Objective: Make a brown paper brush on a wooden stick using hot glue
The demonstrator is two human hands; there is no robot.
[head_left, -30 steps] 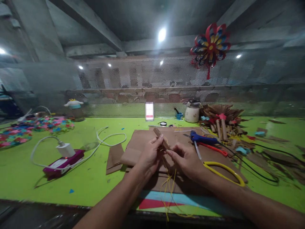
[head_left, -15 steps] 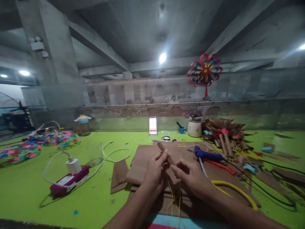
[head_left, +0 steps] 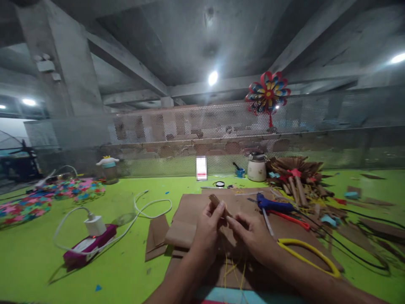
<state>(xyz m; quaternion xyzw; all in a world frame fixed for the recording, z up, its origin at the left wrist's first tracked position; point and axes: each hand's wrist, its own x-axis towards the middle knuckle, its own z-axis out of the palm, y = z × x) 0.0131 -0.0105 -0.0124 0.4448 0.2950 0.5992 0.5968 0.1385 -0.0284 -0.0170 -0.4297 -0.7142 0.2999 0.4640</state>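
Observation:
My left hand (head_left: 210,221) is closed around a small piece of folded or rolled brown paper (head_left: 214,198), its upper end poking out past the thumb. Close by on the right, my right hand (head_left: 248,228) is pinched at the paper's lower end, where a bit of yellow string (head_left: 226,206) shows. Its fingertips appear to grip the string, though they partly hide it. Loose yellow strands dangle below both hands. Underneath lie stacked sheets of brown paper (head_left: 186,211).
Right of my hands lie a blue glue gun (head_left: 275,204) and scissors with a yellow handle (head_left: 311,253). Paper scraps and a brown paper bundle (head_left: 295,169) fill the right side. A purple power strip (head_left: 91,247) with a white cable stands left. A jar (head_left: 256,168) stands at the back.
The view has shifted slightly. Both hands stay close together on the brown paper piece, which has turned a little, and the hanging yellow strands have swung.

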